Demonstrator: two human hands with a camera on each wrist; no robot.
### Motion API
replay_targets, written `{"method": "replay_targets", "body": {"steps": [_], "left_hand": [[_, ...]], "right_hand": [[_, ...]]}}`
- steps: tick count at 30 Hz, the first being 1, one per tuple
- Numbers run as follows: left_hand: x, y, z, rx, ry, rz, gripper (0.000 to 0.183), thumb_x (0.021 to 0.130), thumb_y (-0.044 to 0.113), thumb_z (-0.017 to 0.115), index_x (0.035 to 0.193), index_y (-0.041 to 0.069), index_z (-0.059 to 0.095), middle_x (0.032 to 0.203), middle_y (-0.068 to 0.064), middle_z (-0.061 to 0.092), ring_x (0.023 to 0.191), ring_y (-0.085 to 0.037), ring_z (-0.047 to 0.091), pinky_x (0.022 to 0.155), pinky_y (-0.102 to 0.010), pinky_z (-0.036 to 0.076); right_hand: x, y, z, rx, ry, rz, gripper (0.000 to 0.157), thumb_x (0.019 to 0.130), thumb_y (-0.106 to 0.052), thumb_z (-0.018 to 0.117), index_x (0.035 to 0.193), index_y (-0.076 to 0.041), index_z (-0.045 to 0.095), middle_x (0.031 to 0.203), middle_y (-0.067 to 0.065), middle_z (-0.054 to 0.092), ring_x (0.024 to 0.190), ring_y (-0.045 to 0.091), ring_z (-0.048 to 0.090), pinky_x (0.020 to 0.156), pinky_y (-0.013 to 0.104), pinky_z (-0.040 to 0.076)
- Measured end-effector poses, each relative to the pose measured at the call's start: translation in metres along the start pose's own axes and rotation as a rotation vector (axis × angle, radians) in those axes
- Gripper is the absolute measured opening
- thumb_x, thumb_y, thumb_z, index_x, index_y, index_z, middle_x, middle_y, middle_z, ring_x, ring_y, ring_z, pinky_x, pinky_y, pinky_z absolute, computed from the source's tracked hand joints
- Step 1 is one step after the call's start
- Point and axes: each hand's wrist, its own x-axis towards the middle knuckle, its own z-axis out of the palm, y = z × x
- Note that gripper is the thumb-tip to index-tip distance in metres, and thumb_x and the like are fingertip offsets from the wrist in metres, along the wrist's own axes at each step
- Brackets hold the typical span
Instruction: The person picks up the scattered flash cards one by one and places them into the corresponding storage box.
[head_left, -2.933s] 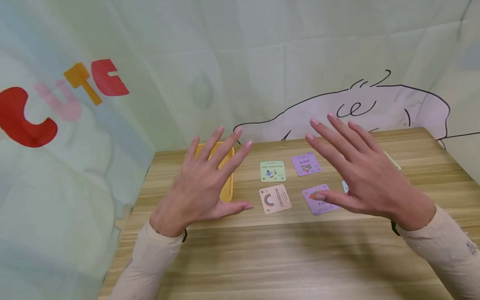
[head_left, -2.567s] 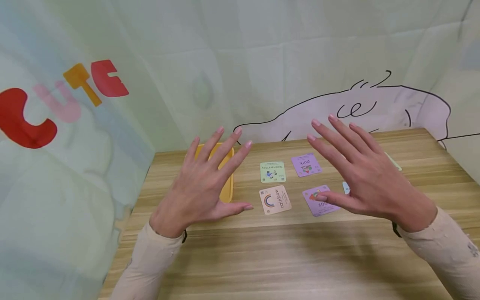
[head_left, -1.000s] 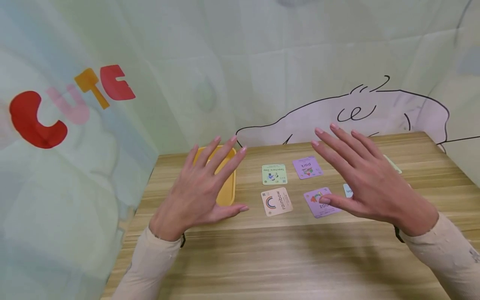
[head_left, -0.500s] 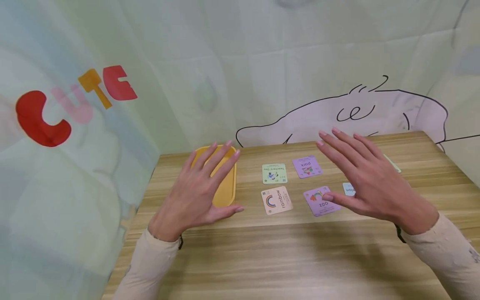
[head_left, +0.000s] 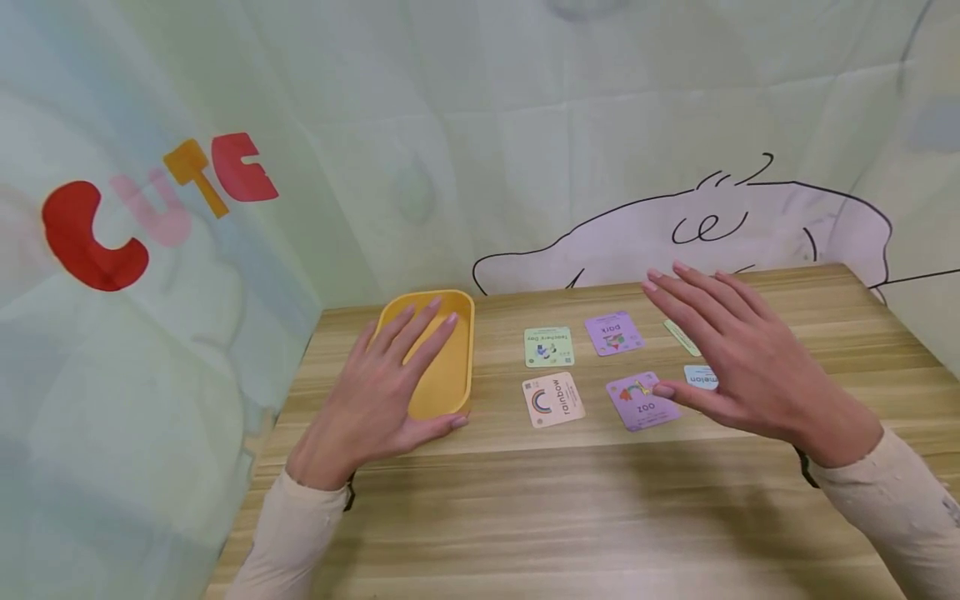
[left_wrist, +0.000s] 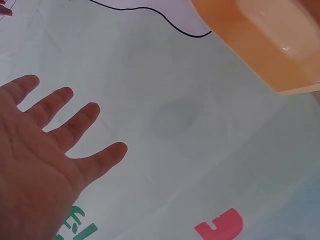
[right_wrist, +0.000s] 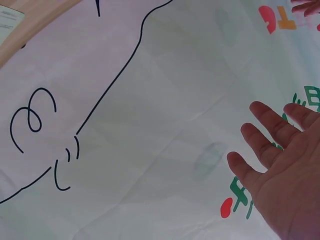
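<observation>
My left hand (head_left: pixel 375 400), fingers spread and holding nothing, hovers in front of a yellow tray (head_left: pixel 467 354) and hides its near left part. The same tray (left_wrist: pixel 270 45) fills the upper right corner of the left wrist view. My right hand (head_left: pixel 757 375) is also spread and bare, over the right-hand cards. Its thumb overlaps the edge of a purple "zoo" card (head_left: pixel 637 404) in the head view. Behind it a blue card ending in "melon" (head_left: pixel 699 375) and a green card (head_left: pixel 681 335) are partly covered. Farther left lies an orange "rainbow" card (head_left: pixel 553 400).
A green "Teachers' Day" card (head_left: pixel 547 347) and a purple "park" card (head_left: pixel 613 333) lie in the back row. All this is on a wood-grain table (head_left: pixel 525 517). A printed curtain (head_left: pixel 450 125) hangs along the back and left side.
My left hand has moved left and down, uncovering more of the tray. My right hand has shifted slightly right and down, showing more of the green and blue cards. The cards stay put.
</observation>
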Motion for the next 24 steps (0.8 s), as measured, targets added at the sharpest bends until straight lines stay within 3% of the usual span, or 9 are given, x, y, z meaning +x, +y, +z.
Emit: {"method": "replay_targets", "body": {"steps": [12,24], "left_hand": [[-0.024,-0.016,0.009,-0.01,-0.046,-0.082,0.101,0.088,0.084,0.037,0.159,0.012,0.033,0.159,-0.013,0.038,0.137,-0.039,0.045,0.103,-0.062,0.039],[-0.046,-0.034,0.019,-0.036,-0.194,-0.198,0.103,0.085,0.07,0.063,0.162,0.013,0.024,0.161,-0.013,0.035,0.139,-0.041,0.042,0.105,-0.065,0.037]], "right_hand": [[-0.009,0.009,0.001,0.007,-0.014,0.011,0.087,0.098,-0.071,0.037,0.155,-0.005,0.04,0.156,0.013,0.045,0.145,0.036,0.038,0.124,0.044,0.018],[-0.017,0.021,0.008,0.019,-0.042,0.046,0.086,0.098,-0.07,0.037,0.156,-0.007,0.038,0.157,0.012,0.044,0.145,0.035,0.037,0.123,0.045,0.02]]}}
